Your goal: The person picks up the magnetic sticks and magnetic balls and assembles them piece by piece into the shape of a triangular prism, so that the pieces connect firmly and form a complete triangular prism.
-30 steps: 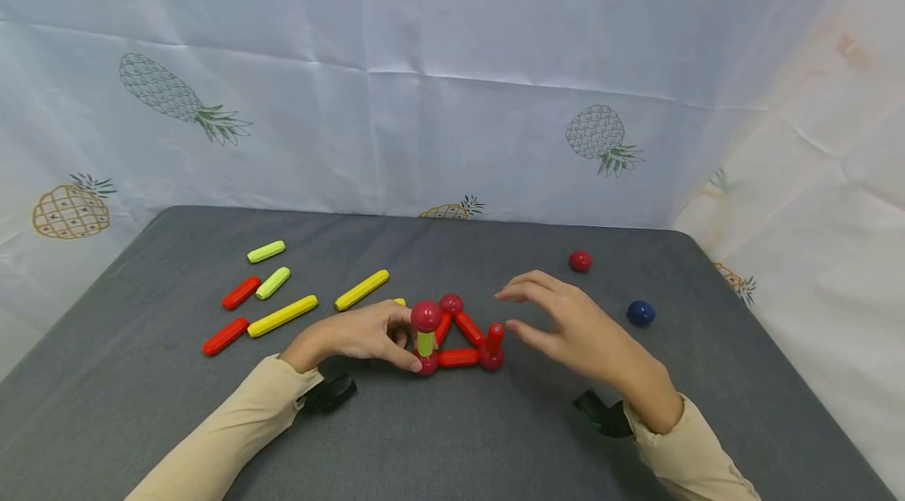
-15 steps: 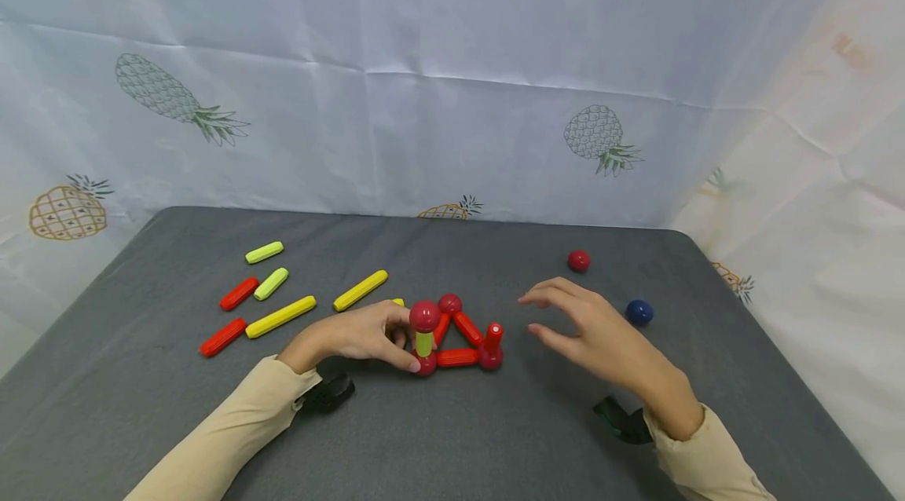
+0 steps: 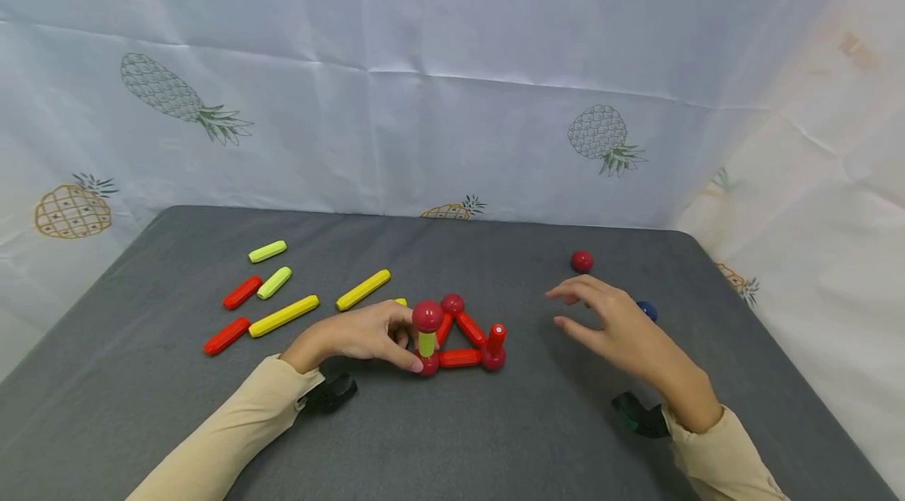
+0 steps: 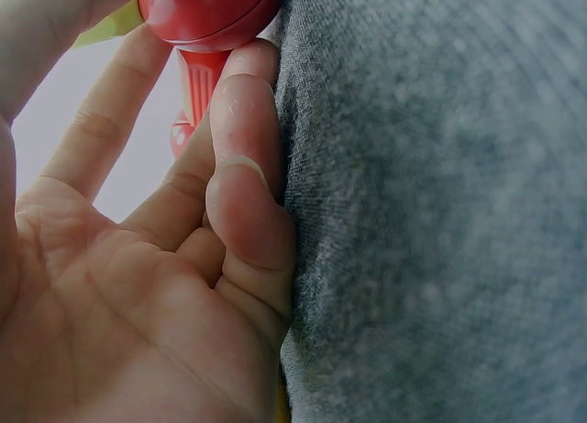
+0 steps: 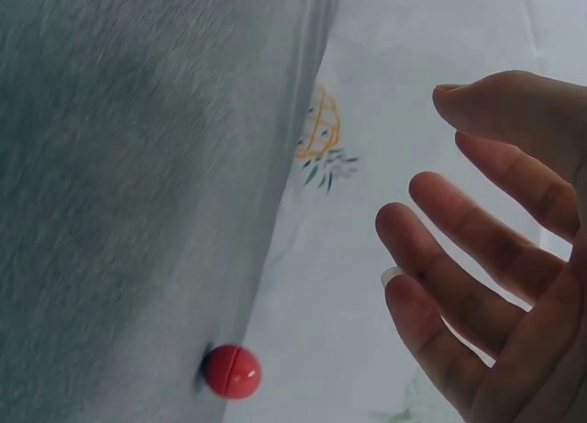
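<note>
My left hand holds a red ball at the near left corner of a flat triangle of red rods and balls. From that ball rises a short lime rod, topped by another red ball. A red rod stands upright on the near right corner ball, its top bare. The left wrist view shows the fingers around the gripped ball. My right hand hovers with nothing in it, fingers apart and gently bent, close to a loose red ball.
A blue ball is partly hidden behind the right hand. Loose rods lie on the left: red, lime and yellow. A yellow rod lies beyond the left hand. A pineapple-print cloth hangs behind the grey table.
My right hand has moved right, away from the triangle, and now covers part of the blue ball. The left hand and the joined pieces have stayed in place.
</note>
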The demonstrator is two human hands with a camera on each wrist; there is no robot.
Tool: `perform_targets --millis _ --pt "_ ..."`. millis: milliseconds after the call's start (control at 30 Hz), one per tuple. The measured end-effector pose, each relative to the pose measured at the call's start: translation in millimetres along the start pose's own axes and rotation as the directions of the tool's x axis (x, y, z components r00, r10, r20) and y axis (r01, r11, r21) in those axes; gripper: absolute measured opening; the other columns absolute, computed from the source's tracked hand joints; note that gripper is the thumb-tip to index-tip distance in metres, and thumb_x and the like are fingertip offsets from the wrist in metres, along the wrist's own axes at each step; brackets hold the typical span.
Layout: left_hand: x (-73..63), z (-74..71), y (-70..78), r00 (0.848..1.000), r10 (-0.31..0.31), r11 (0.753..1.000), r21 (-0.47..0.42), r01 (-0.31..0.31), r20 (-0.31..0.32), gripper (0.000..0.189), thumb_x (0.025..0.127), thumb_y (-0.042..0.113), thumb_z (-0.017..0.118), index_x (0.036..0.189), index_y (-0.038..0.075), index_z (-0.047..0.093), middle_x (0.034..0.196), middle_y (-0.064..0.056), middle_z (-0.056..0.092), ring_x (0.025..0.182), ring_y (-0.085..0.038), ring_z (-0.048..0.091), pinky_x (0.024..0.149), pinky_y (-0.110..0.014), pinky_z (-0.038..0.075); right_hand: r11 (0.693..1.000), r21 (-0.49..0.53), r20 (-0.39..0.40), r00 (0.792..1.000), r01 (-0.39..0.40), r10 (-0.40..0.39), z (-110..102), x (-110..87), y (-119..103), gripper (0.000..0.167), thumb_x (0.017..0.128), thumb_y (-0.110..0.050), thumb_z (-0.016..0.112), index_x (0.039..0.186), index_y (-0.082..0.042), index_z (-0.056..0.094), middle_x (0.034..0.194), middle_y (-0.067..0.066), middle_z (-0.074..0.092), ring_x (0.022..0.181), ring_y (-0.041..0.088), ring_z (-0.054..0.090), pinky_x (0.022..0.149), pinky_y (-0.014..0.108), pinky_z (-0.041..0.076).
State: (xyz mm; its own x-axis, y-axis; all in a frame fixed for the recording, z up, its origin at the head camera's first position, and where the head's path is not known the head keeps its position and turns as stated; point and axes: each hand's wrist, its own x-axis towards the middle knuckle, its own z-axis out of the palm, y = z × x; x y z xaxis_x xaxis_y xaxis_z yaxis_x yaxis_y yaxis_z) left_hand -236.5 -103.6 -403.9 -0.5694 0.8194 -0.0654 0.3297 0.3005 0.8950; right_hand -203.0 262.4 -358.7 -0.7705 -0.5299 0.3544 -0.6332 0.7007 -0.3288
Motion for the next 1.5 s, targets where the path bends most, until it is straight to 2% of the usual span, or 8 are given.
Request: perform_targets --millis 133,300,467,633,967,1100,1267,1500 --pt "0.0 0.0 0.5 1.0 -0.004 1.0 0.008 0.004 -0.001 0.021 0.085 0.015 0.076 0.103 0.01 0.069 0.086 0.006 0.062 0.063 -0.005 0.048 0.059 -0.018 0.038 1.0 0.008 -0.007 1.0 -0.016 0.016 -1.8 -1.5 7.7 0.035 0.085 -0.005 0.077 0.117 -0.014 0.067 0.111 -0.001 0.067 0.097 0.021 0.066 0.077 0.035 0.055" --pt "-0.1 0.0 0.1 1.0 0.002 1.0 0.008 -0.002 -0.003 0.021 0.085 0.015 0.076 0.104 0.01 0.069 0.085 0.006 0.062 0.063 -0.005 0.048 0.059 -0.018 0.038 1.0 -0.011 -0.027 1.0 -0.004 0.004 -2.7 -3.6 21.5 0.035 0.083 -0.004 0.077 0.116 -0.01 0.067 0.111 0.002 0.068 0.094 0.021 0.066 0.079 0.041 0.055" --pt "-0.4 0.2 -0.4 1.0 0.004 1.0 0.003 -0.004 -0.003 0.021 0.085 0.015 0.076 0.104 0.009 0.068 0.086 0.006 0.062 0.063 -0.005 0.048 0.059 -0.018 0.039 0.999 -0.034 -0.05 0.999 0.013 -0.014 -4.1 -8.1 34.1 0.036 0.081 -0.001 0.078 0.115 -0.007 0.067 0.111 0.005 0.068 0.093 0.023 0.066 0.077 0.042 0.056" --pt "-0.8 0.2 0.0 1.0 -0.009 1.0 0.007 0.009 -0.006 0.021 0.085 0.015 0.076 0.104 0.01 0.069 0.086 0.006 0.062 0.064 -0.005 0.048 0.06 -0.018 0.039 0.999 -0.044 -0.063 0.998 0.009 -0.012 -6.4 -12.1 44.3 0.036 0.081 0.0 0.077 0.115 -0.009 0.067 0.11 0.006 0.068 0.093 0.025 0.066 0.075 0.042 0.057" --pt "-0.7 0.3 1.0 1.0 -0.009 1.0 0.01 0.009 -0.008 0.021 0.085 0.015 0.076 0.103 0.01 0.069 0.087 0.005 0.063 0.064 -0.005 0.049 0.059 -0.018 0.039 0.996 -0.054 -0.016 0.997 -0.074 0.073 -9.9 -19.5 61.2 0.032 0.086 -0.005 0.075 0.116 -0.006 0.067 0.11 0.01 0.068 0.096 0.028 0.066 0.077 0.047 0.055" --pt "-0.2 0.7 0.7 1.0 -0.005 1.0 0.006 0.005 -0.009 0.021 0.085 0.014 0.076 0.103 0.009 0.069 0.087 0.005 0.063 0.064 -0.005 0.049 0.06 -0.018 0.039 0.989 -0.078 0.013 0.992 -0.123 0.125 -13.1 -23.9 66.6 0.032 0.087 -0.008 0.074 0.118 -0.005 0.066 0.112 0.011 0.068 0.099 0.031 0.066 0.076 0.048 0.054" --pt "0.0 0.9 0.5 1.0 -0.005 1.0 0.012 0.005 -0.01 0.02 0.085 0.015 0.076 0.103 0.009 0.069 0.087 0.006 0.062 0.064 -0.005 0.049 0.06 -0.018 0.039 0.985 -0.092 0.015 0.989 -0.147 0.149 -17.4 -28.1 72.4 0.031 0.087 -0.009 0.075 0.117 -0.005 0.067 0.112 0.011 0.068 0.099 0.033 0.066 0.077 0.05 0.053" --pt "0.4 0.7 0.5 1.0 0.002 1.0 0.001 -0.002 -0.004 0.02 0.085 0.015 0.076 0.103 0.009 0.069 0.086 0.006 0.063 0.063 -0.005 0.048 0.059 -0.018 0.038 0.978 -0.069 0.043 0.979 -0.196 0.2 -22.4 -30.6 81.0 0.032 0.089 -0.011 0.074 0.118 -0.003 0.066 0.114 0.015 0.068 0.102 0.037 0.065 0.081 0.054 0.053"
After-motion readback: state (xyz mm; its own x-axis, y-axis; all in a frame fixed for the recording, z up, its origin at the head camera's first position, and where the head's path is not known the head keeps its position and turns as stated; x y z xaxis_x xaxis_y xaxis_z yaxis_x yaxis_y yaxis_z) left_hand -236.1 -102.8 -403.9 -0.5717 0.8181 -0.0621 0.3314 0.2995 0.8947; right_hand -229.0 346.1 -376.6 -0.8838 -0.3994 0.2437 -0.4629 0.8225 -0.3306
